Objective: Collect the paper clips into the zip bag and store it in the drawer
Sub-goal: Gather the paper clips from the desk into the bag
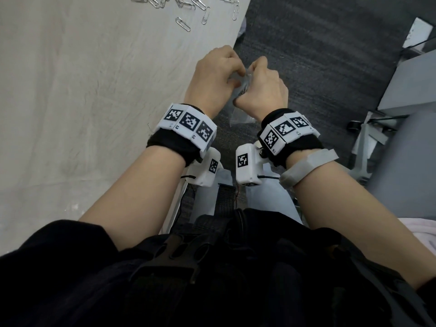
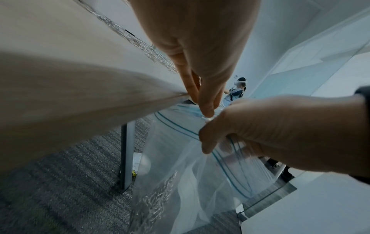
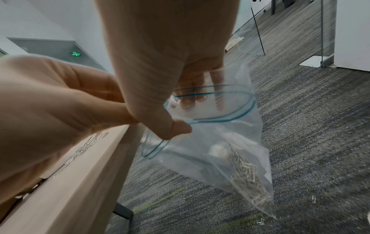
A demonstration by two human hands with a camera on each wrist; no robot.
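A clear zip bag (image 3: 230,142) with a blue seal line hangs just off the table's right edge (image 1: 226,55), its mouth open. Several paper clips (image 3: 246,178) lie heaped in its lower corner. My right hand (image 3: 180,120) grips the bag's mouth, thumb outside and fingers (image 3: 192,96) inside. My left hand (image 2: 206,109) pinches the rim beside it. In the head view both hands, left (image 1: 226,74) and right (image 1: 253,76), meet over the bag (image 1: 240,118). Several loose clips (image 1: 184,10) lie on the beige table (image 1: 94,90) at its far end.
Dark grey carpet (image 1: 306,55) lies under the bag, with two stray clips (image 3: 313,198) on it. A chair base (image 1: 368,147) stands to the right. A table leg (image 2: 127,155) is below the edge. A glass partition (image 3: 256,31) and a distant person (image 2: 237,90) are farther off.
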